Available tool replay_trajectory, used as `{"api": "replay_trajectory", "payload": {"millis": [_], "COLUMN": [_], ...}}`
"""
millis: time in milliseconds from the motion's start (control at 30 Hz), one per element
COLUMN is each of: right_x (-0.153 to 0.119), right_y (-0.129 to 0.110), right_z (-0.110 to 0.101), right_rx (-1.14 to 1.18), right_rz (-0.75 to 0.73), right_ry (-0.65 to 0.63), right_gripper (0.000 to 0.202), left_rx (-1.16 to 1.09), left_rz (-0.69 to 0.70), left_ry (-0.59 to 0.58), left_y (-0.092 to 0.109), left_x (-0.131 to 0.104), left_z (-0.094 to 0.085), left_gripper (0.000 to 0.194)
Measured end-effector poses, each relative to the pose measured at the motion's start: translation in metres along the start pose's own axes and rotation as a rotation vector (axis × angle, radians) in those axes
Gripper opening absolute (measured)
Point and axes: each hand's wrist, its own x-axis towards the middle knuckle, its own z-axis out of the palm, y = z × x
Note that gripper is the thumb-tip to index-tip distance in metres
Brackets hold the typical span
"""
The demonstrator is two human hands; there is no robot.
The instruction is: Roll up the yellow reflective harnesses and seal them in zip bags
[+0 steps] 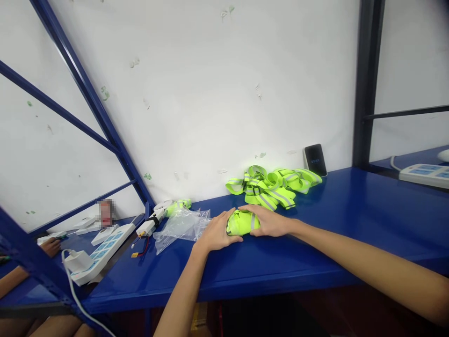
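Both my hands close around a rolled neon-yellow reflective strap bundle low over the blue table. My left hand grips its left end, and my right hand wraps its right end. A grey reflective stripe shows near the right fingers. Just left of my left hand lies a clear plastic bag, crumpled and flat. Behind my hands, against the wall, a loose tangle of neon-yellow reflective straps with black buckles is heaped. Another neon-yellow bundle sits behind the bag.
A phone-like device leans on the wall at right. A white battery pack with a yellow connector lies left of the bag. A power strip stands by the blue frame post. Another person's hand shows at far left.
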Motion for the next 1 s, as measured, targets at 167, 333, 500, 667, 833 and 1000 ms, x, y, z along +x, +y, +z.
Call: {"api": "replay_trajectory", "payload": {"millis": [167,333,500,667,833,1000], "right_x": [0.009,0.01,0.007,0.008,0.009,0.02], "right_y": [0.0,0.005,0.021,0.029,0.022,0.013], "right_z": [0.01,0.01,-0.001,0.001,0.008,0.027], "right_rx": [-0.015,0.1,0.554,0.961,1.083,0.812], "right_rz": [-0.012,-0.003,0.042,0.225,0.309,0.233], "right_ry": [0.021,0.043,-0.056,0.013,0.028,0.323], "right_gripper": [0.071,0.082,0.079,0.065,0.058,0.033], "left_rx": [0.156,0.133,-0.071,-0.203,-0.167,-0.002], "left_rz": [-0.063,-0.088,-0.105,-0.058,0.031,0.007], "left_ry": [-0.07,-0.148,-0.103,-0.01,0.019,0.072], "left_y": [0.013,0.018,0.01,0.012,0.024,0.039], "left_x": [0.007,0.024,0.027,0.018,0.013,0.016], "left_z": [-0.006,-0.008,-0.003,-0.005,-0.008,-0.005], "left_gripper": [0.1,0.118,0.117,0.082,0.08,0.071]}}
